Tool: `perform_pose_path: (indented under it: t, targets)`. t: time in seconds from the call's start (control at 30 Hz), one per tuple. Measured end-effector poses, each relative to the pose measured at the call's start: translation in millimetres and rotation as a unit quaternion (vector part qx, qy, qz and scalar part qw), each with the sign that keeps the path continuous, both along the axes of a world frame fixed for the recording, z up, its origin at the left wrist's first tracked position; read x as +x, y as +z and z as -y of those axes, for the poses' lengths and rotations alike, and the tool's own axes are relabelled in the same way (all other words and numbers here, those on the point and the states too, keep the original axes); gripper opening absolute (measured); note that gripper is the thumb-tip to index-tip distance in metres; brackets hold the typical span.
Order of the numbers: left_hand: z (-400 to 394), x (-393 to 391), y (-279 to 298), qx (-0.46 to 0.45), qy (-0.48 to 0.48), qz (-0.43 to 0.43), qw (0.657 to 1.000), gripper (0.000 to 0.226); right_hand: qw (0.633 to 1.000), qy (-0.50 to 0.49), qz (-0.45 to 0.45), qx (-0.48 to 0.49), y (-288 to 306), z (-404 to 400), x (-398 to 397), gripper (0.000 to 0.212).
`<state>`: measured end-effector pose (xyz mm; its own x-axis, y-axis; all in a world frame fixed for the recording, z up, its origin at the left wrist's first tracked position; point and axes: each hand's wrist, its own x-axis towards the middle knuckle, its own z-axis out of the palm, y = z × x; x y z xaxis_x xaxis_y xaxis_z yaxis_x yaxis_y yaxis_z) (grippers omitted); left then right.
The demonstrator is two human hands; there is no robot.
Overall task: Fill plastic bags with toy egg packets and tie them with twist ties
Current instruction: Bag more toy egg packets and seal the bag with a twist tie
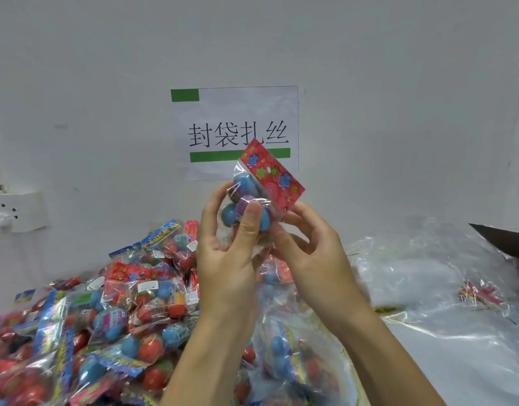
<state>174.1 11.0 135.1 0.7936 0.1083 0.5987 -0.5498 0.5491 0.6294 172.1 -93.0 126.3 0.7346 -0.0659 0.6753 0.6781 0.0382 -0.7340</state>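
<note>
A toy egg packet [261, 183] with blue and purple eggs and a red flowered header card is lifted in front of the wall. My left hand [226, 253] grips its egg end, thumb across the front. From the right, my right hand [311, 244] pinches the packet's lower right edge. Below the hands lies a clear plastic bag [284, 356] holding a few egg packets. A big heap of egg packets [106, 312] covers the table's left side. A small bundle of twist ties [478, 295] lies at the right.
Clear plastic bags [428, 276] are spread over the right of the table. A paper sign [237, 130] hangs on the white wall. A wall socket [15, 210] sits at the far left. A dark object [504, 238] shows at the right edge.
</note>
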Motion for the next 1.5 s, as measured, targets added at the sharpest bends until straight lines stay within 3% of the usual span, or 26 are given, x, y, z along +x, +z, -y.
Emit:
perform_pose_path:
  t: [0.23, 0.3, 0.5, 0.67, 0.83, 0.93, 1.1, 1.27, 1.4, 1.5]
  targets:
    - [3.2, 0.8, -0.6, -0.039, -0.045, -0.036, 0.998, 0.041, 1.000, -0.014, -0.018, 0.015, -2.2, -2.4, 0.3, 0.021]
    - [2.4, 3.4, -2.8, -0.038, -0.029, -0.051, 0.998, 0.027, 0.999, 0.001, -0.034, 0.018, -2.9, -0.8, 0.8, 0.022]
    - [-2.6, 9.4, -4.8, -0.025, 0.040, -0.066, 0.997, 0.025, 0.994, 0.007, -0.109, 0.021, -0.7, 11.5, 4.0, 0.025]
    - [-5.8, 12.2, -9.0, 0.088, 0.164, 0.005, 0.983, 0.029, 0.975, 0.083, -0.161, 0.128, 10.4, 26.2, -3.4, 0.033]
    - [-2.9, 7.3, -10.5, 0.188, 0.199, 0.079, 0.958, 0.030, 0.979, 0.095, -0.157, 0.085, 16.4, 31.6, -9.6, 0.045]
    - [-0.6, 1.9, -10.2, 0.211, 0.168, 0.101, 0.958, 0.032, 0.981, 0.082, -0.150, 0.086, 16.1, 30.7, -9.7, 0.054]
    - [1.6, -3.1, -9.0, 0.176, 0.095, 0.072, 0.977, 0.048, 0.989, 0.052, -0.129, 0.040, 13.6, 33.9, -10.7, 0.035]
    - [-7.2, 7.2, -12.3, 0.167, 0.010, -0.032, 0.985, 0.048, 0.992, 0.046, -0.121, 0.013, 14.4, 33.3, -12.2, 0.031]
    - [-8.2, 8.3, -9.4, 0.214, 0.041, -0.061, 0.974, 0.062, 0.993, 0.047, -0.110, -0.023, 13.9, 29.8, -12.9, 0.022]
    - [-8.9, 8.4, -8.8, 0.217, 0.058, -0.042, 0.973, 0.060, 0.992, 0.039, -0.104, -0.052, 14.9, 30.1, -13.9, 0.009]
